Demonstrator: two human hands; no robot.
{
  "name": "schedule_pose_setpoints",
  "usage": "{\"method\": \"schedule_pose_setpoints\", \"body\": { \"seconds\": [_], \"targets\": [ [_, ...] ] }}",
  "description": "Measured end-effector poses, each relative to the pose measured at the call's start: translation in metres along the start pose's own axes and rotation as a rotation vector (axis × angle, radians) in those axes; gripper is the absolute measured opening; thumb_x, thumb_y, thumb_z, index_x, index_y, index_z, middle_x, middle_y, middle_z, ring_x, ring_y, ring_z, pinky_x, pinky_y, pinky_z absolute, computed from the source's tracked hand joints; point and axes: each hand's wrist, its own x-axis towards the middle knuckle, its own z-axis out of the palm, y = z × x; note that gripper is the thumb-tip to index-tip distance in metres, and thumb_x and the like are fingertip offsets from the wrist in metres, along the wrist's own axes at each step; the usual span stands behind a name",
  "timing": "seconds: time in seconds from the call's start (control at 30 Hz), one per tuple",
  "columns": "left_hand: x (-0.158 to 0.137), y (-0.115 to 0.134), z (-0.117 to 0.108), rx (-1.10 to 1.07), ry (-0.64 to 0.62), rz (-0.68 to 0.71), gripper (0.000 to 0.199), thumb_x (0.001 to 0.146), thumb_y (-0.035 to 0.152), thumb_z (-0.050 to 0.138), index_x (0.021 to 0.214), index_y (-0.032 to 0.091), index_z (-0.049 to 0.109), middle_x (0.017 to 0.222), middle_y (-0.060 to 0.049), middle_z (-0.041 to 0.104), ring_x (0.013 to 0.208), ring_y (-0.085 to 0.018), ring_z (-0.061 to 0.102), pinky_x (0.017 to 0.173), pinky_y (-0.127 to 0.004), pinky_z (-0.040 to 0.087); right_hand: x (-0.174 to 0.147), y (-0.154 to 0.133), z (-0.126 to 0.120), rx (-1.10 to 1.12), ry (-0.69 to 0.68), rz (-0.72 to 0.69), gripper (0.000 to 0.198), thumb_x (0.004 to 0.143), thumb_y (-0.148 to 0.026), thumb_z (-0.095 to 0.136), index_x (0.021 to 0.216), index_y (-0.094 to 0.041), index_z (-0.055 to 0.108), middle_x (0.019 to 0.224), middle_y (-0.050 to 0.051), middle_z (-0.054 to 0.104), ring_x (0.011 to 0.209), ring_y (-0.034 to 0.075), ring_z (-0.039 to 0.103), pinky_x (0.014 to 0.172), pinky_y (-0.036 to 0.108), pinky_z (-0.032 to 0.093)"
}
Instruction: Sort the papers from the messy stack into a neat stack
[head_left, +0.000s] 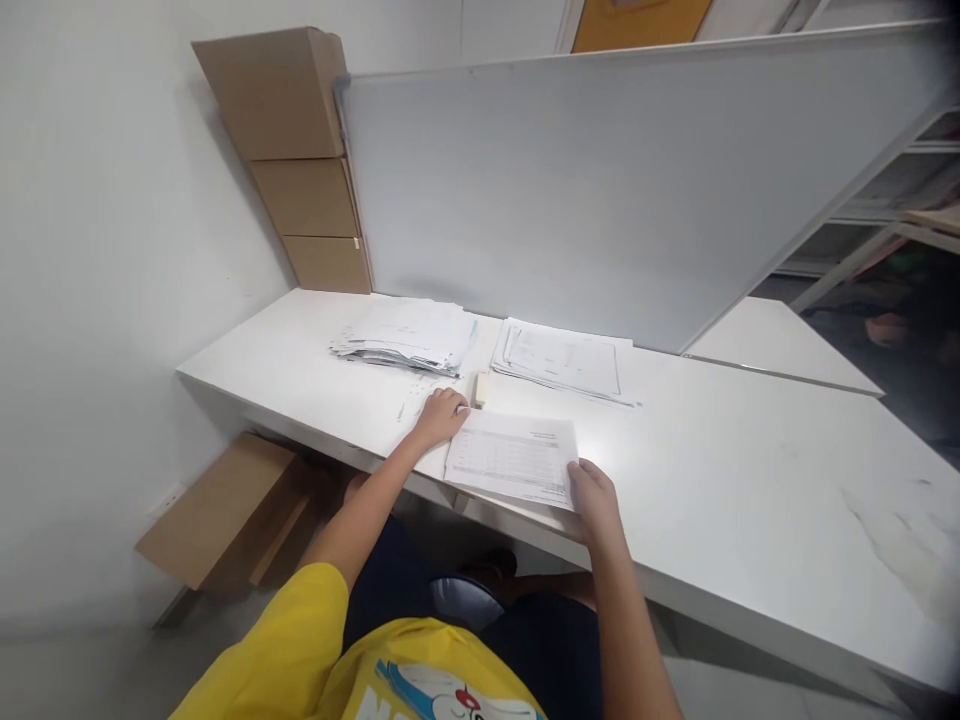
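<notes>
A printed sheet of paper [510, 458] with a table on it lies near the front edge of the desk. My left hand [442, 416] pinches its upper left corner between thumb and fingers. At the lower right corner, my right hand [592, 490] grips the sheet, thumb on top. Just beyond the sheet is a small cream-coloured block [481, 390]. Behind my left hand sits a thick, uneven stack of papers [409, 332]. A thinner stack of papers [566, 360] lies to the right of it. Whether more sheets lie under the held one, I cannot tell.
The white desk [750, 470] runs along a tall whiteboard-like panel [585, 190]. Cardboard boxes [300, 190] are stacked at the back left corner, against the wall. Below the desk on the left is an open cardboard box [217, 510]. Shelving [892, 200] stands at far right.
</notes>
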Motion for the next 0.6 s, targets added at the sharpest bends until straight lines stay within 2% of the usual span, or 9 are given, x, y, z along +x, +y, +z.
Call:
{"method": "schedule_pose_setpoints", "body": {
  "seconds": [0.13, 0.3, 0.4, 0.5, 0.6],
  "targets": [
    [0.0, 0.001, 0.002, -0.002, 0.018, 0.005, 0.016, 0.09, 0.022, 0.058, 0.102, 0.021, 0.067, 0.11, -0.007, 0.063, 0.11, -0.026, 0.053, 0.099, -0.041, 0.043, 0.007, -0.001, 0.002, -0.079, -0.017, 0.014, 0.021, 0.065, -0.04, 0.06, 0.075, -0.022, 0.061, 0.071, 0.002, 0.067, 0.068, 0.021, 0.061, 0.064, 0.032, 0.049],
    [0.002, 0.0, 0.003, -0.043, 0.053, 0.01, 0.018, 0.093, 0.025, 0.054, 0.103, 0.021, 0.069, 0.108, -0.008, 0.063, 0.107, -0.026, 0.055, 0.097, -0.041, 0.045, 0.018, -0.007, 0.009, 0.013, 0.038, 0.008, 0.021, 0.065, -0.039, 0.061, 0.076, -0.021, 0.064, 0.068, 0.002, 0.066, 0.066, 0.021, 0.06, 0.06, 0.03, 0.047],
    [0.002, -0.001, 0.002, -0.051, 0.063, 0.014, 0.02, 0.091, 0.025, 0.057, 0.106, 0.019, 0.069, 0.109, -0.008, 0.064, 0.108, -0.026, 0.054, 0.098, -0.042, 0.045, 0.021, -0.01, 0.008, 0.06, 0.013, 0.02, 0.024, 0.065, -0.04, 0.063, 0.079, -0.021, 0.066, 0.069, 0.001, 0.067, 0.066, 0.02, 0.06, 0.059, 0.029, 0.047],
    [0.001, 0.001, -0.001, -0.06, 0.043, 0.017, 0.017, 0.09, 0.025, 0.057, 0.101, 0.019, 0.07, 0.107, -0.008, 0.064, 0.106, -0.027, 0.054, 0.097, -0.042, 0.045, 0.02, -0.009, 0.006, 0.079, -0.018, 0.005, 0.028, 0.064, -0.042, 0.067, 0.083, -0.021, 0.067, 0.071, 0.001, 0.067, 0.067, 0.019, 0.061, 0.062, 0.029, 0.048],
    [-0.001, 0.005, -0.005, -0.081, 0.034, 0.005, 0.014, 0.09, 0.025, 0.057, 0.092, 0.02, 0.07, 0.103, -0.007, 0.065, 0.105, -0.026, 0.054, 0.095, -0.041, 0.046, 0.017, -0.006, 0.005, 0.092, 0.021, -0.021, 0.03, 0.065, -0.044, 0.067, 0.084, -0.02, 0.067, 0.072, 0.001, 0.067, 0.068, 0.019, 0.061, 0.063, 0.029, 0.048]
  ]
}}
